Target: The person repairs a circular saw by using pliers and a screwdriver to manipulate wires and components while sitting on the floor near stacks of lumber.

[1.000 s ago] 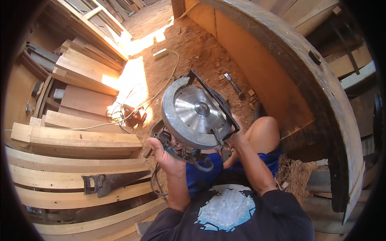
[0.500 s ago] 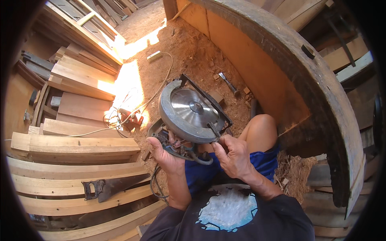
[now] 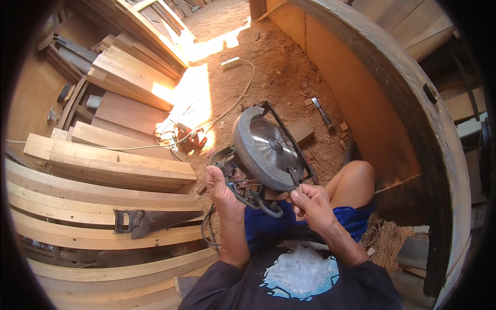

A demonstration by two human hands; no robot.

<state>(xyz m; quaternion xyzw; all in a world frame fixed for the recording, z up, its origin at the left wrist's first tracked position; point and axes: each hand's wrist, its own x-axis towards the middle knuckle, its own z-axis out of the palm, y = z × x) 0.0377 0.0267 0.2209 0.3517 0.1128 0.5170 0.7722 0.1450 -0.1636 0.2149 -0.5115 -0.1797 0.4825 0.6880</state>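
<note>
A circular saw (image 3: 241, 137) is tilted in front of me, its round blade (image 3: 268, 144) facing up inside a grey guard. My left hand (image 3: 226, 195) is closed around the motor and handle end, thumb pointing up. Wires and inner parts (image 3: 241, 178) show there in the open housing. At the guard's lower right edge, my right hand (image 3: 315, 207) pinches a thin dark metal piece (image 3: 295, 179) lying against the saw. My fingers hide its lower end, so I cannot tell whether it belongs to the saw.
A handsaw (image 3: 155, 222) rests on planks at left. Stacked timber (image 3: 111, 165) rises beyond it. A chisel (image 3: 323, 114) and a wood block (image 3: 301, 131) lie on the sawdust-covered ground. A cord (image 3: 243, 98) runs past a red tool (image 3: 190, 139). A large curved wooden piece (image 3: 408, 88) stands at right.
The whole view has shifted, so everything sits further right. The saw is turned slightly, with more of its inner wiring showing. Both hands keep their places on it.
</note>
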